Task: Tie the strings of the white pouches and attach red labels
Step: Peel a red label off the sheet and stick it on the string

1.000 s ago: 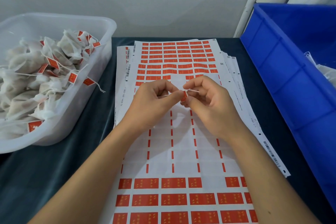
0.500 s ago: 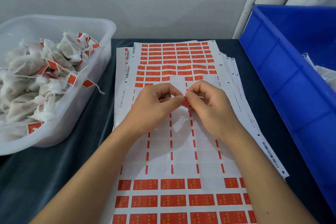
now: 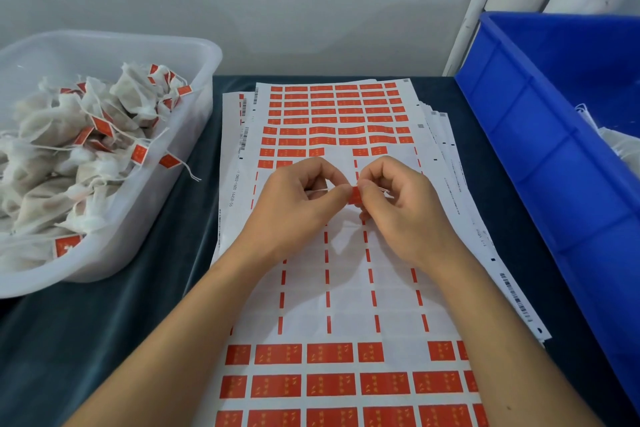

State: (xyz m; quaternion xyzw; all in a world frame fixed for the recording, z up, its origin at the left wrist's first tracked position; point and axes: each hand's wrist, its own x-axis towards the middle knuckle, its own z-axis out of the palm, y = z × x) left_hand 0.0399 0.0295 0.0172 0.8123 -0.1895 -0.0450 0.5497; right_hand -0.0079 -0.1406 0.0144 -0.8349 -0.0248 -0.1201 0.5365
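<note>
Left hand: the left hand (image 3: 298,204) is held above the sticker sheets, fingers curled, its thumb and forefinger pinched on the left edge of a red label (image 3: 354,196).
Right hand: the right hand (image 3: 405,208) is met fingertip to fingertip with the left one, and the right edge of the same label is pinched by it.
Red label: it is held upright between the two hands, just above the sheets and apart from them.
String: a thin white string (image 3: 317,190) is seen running from the label under the left hand's curled fingers; a short end shows by the right fingers. Whether it is knotted cannot be told.
Pouch: a pale shape is seen below the hands, but it is mostly hidden by them and cannot be told apart from the white sheet.
Sticker sheets: a fanned stack of sheets (image 3: 346,288) is spread on the dark cloth (image 3: 114,340); the middle rows are peeled bare, red labels left at the far and near ends.
Clear tub: a clear tub (image 3: 204,80) is placed at the left, heaped with white pouches (image 3: 69,149) already carrying red labels, one tag hanging over its rim.
Blue crate: a blue crate (image 3: 540,156) is set at the right, just beside the sheets, with some white material inside at the picture's edge.
</note>
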